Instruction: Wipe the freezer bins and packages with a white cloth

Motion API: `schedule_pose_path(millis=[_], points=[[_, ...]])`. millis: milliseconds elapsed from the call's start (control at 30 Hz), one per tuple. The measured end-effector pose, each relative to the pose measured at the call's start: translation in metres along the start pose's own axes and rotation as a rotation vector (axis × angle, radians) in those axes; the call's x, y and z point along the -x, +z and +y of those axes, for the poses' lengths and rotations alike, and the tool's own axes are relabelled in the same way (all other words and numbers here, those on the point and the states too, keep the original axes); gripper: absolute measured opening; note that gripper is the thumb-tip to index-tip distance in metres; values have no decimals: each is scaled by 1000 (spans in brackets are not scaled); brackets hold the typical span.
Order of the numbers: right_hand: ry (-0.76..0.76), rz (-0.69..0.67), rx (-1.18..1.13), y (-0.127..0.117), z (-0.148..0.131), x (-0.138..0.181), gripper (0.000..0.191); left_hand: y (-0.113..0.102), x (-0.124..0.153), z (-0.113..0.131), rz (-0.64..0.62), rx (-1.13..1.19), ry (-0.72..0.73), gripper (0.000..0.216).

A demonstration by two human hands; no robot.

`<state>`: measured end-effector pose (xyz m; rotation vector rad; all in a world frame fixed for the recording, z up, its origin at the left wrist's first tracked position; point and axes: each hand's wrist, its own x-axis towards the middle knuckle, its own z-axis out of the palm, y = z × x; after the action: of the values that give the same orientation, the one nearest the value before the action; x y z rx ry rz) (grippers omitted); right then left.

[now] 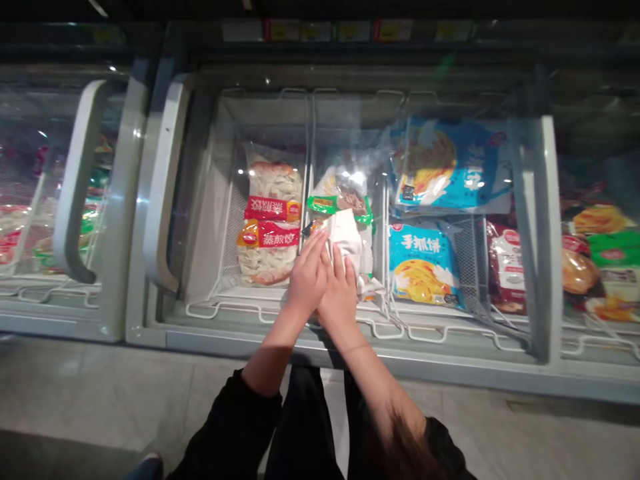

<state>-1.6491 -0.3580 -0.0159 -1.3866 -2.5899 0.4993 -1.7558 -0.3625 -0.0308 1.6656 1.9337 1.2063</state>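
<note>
Both hands reach into the open section of a chest freezer (310,340) and meet on a white food package (346,230). My left hand (309,273) grips its left edge, with its fingers pointing up and to the right. Close against it, my right hand (340,290) has its fingers bent over the package's near face. The thumbs and the package's underside are hidden, and its printing cannot be read. Just behind lies a clear bag with a green band (323,204). To the left are two bags of dumplings with red labels (278,235).
Blue flatbread packs (425,260) fill the compartment to the right, beside a dark red bag (506,263). White wire dividers (311,133) separate the rows. Grey handles (167,180) stand up at the left, and a glass lid frame (553,233) rises at the right.
</note>
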Motion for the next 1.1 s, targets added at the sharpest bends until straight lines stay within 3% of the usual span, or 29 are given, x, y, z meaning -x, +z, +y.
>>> schedule_pose_path(millis=[100,233,333,433,533,733,833,900,1100], points=[[-60,12,31,9,-23,-12,65,-37,4,-25,32,14,-55,65],[-58,32,89,16,-47,16,82,-83,23,-58,-12,-52,-62,67],[-121,-28,87,21,-61,45,86,-106,35,-74,-66,-96,3,70],[-199,-78,100,19,-65,45,80,-122,36,-86,-87,-110,24,72],[-218,-95,143,7,-60,3,76,-131,29,-95,-59,-115,-30,73],[-104,-14,189,-18,-43,-139,59,-130,18,-98,39,-125,-119,83],[-79,36,174,-22,-47,-166,57,-126,18,-94,43,-149,-106,87],[-84,46,178,-21,-56,-152,57,-125,19,-93,43,-151,-88,87],[-172,58,99,-7,-76,-51,78,-124,17,-98,-23,-188,-21,89]])
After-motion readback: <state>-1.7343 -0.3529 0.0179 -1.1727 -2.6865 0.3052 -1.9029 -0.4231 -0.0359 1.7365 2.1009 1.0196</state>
